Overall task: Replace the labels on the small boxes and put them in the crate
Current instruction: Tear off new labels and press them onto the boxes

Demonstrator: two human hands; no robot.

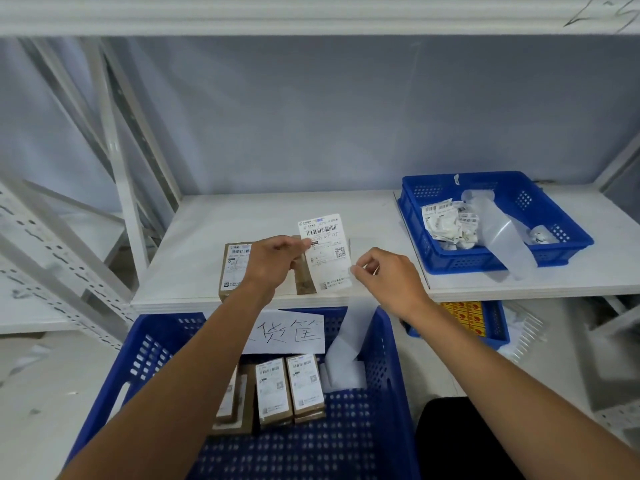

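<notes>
Pinching a label (327, 252): left grip (273, 258); right grip (388, 275) pinches backing strip (349, 336); crate (149, 351) holds labelled boxes (304, 384).

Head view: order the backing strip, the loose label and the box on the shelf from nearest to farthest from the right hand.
1. Backing strip: pinched by the right hand, hanging down below it.
2. Label: just left of that hand, pinched by the left hand.
3. Box: farthest left on the shelf, beyond the left hand.
</notes>
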